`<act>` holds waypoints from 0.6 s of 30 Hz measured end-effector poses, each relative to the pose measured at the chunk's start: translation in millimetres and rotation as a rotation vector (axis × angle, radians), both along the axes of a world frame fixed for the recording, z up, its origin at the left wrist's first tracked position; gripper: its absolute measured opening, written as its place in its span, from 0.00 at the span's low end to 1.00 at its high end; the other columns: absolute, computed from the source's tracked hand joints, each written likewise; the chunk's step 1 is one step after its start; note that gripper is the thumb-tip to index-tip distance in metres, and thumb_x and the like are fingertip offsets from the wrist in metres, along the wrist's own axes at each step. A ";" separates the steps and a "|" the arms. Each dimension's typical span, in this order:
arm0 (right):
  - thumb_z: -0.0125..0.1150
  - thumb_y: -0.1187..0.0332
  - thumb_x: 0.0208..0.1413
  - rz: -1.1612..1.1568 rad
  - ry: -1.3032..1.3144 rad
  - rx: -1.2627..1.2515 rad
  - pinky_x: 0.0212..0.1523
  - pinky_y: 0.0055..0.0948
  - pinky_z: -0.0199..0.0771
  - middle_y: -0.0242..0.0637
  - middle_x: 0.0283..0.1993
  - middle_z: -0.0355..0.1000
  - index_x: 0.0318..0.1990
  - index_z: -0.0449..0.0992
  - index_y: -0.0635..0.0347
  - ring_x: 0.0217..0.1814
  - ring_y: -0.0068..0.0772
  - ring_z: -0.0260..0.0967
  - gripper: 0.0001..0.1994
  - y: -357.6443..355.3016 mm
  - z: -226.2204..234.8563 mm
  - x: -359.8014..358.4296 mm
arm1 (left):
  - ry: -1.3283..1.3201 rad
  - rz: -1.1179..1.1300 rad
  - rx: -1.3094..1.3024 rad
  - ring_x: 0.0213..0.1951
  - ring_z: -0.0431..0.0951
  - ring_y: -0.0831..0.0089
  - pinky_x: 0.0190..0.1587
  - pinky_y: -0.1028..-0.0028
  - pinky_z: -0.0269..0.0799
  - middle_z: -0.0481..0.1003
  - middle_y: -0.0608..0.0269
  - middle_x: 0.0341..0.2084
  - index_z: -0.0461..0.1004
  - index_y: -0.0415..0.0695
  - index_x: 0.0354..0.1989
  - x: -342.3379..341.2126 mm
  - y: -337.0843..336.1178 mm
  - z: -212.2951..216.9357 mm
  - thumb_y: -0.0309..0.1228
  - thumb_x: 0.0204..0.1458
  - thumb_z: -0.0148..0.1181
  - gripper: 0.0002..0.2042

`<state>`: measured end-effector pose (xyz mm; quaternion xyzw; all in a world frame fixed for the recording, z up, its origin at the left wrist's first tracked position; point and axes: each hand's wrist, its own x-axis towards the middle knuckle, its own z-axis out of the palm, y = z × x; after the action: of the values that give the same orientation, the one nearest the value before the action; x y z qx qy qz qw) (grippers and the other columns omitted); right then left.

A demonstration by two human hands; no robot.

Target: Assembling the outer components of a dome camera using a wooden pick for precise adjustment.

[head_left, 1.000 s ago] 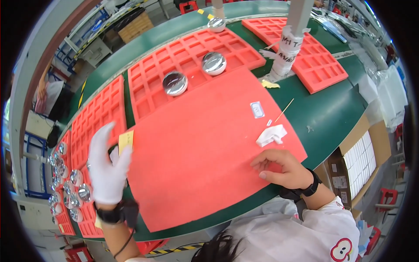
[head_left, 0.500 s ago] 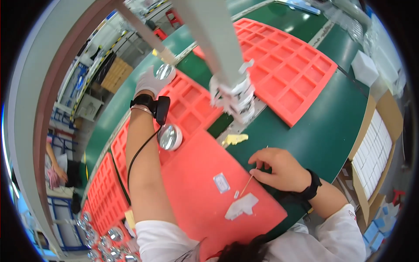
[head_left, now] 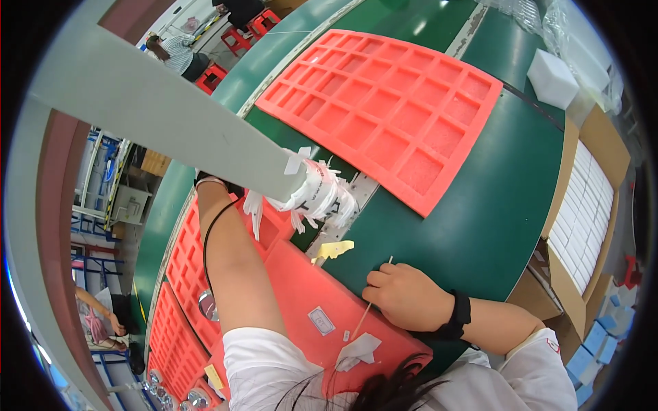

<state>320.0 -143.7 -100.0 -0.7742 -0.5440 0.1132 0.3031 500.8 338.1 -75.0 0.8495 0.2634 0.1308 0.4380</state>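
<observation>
My right hand (head_left: 409, 296) is closed around a thin wooden stick (head_left: 364, 316), whose lower end points down at a flat red foam board (head_left: 291, 274). Near that end lie a small white tag (head_left: 346, 336), a crumpled white scrap (head_left: 358, 351) and a rectangular printed label (head_left: 320, 320). My left forearm (head_left: 240, 246) reaches away to the far left over red foam trays with square pockets. A grey post (head_left: 185, 109) hides my left hand, so its fingers and anything in them cannot be seen. Beside the forearm, a shiny silver dome (head_left: 209, 305) shows partly.
White strips (head_left: 319, 198) wrap the post's end. A large red pocketed tray (head_left: 425, 171) lies across the green table (head_left: 480, 219), near a yellow scrap (head_left: 334, 250). At right stand a carton (head_left: 565, 274) of white boxes and a white foam block (head_left: 552, 79). People sit farther off.
The view has shifted, and the post now covers my left hand, which earlier showed gloved at a silver dome. My right fingers have curled more tightly around the stick.
</observation>
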 end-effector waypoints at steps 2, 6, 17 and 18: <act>0.61 0.71 0.46 0.061 -0.019 -0.074 0.40 0.36 0.73 0.36 0.33 0.71 0.36 0.77 0.57 0.40 0.40 0.70 0.08 0.7 0.8 2.7 | 0.029 0.002 0.228 0.42 0.77 0.61 0.44 0.66 0.73 0.77 0.51 0.44 0.68 0.38 0.52 -2.0 1.9 6.2 0.32 0.51 0.57 0.20; 0.58 0.71 0.50 0.043 0.023 0.067 0.38 0.39 0.72 0.37 0.31 0.71 0.32 0.76 0.57 0.37 0.40 0.70 0.03 6.8 3.1 2.8 | 0.112 0.049 0.664 0.42 0.78 0.63 0.45 0.69 0.75 0.76 0.51 0.41 0.66 0.43 0.54 -48.0 3.8 27.8 0.39 0.36 0.72 0.34; 0.43 0.55 0.66 -0.044 0.161 0.635 0.40 0.35 0.66 0.42 0.30 0.66 0.39 0.74 0.66 0.34 0.38 0.67 0.21 -5.3 34.1 -18.6 | -0.132 -0.083 0.380 0.46 0.73 0.71 0.50 0.72 0.72 0.71 0.61 0.45 0.65 0.41 0.52 -362.9 -280.0 103.9 0.24 0.29 0.74 0.35; 0.39 0.54 0.67 -0.011 0.261 0.565 0.41 0.33 0.65 0.42 0.32 0.68 0.41 0.74 0.67 0.35 0.35 0.67 0.23 -9.9 34.4 -21.5 | -0.117 -0.046 0.455 0.47 0.74 0.69 0.51 0.71 0.71 0.72 0.60 0.45 0.66 0.41 0.52 -389.5 -299.2 100.1 0.23 0.29 0.73 0.35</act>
<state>298.4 -153.6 -65.5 -0.6412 -0.5063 0.0543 0.5741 111.3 38.9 25.1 0.9231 0.1817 0.2260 0.2525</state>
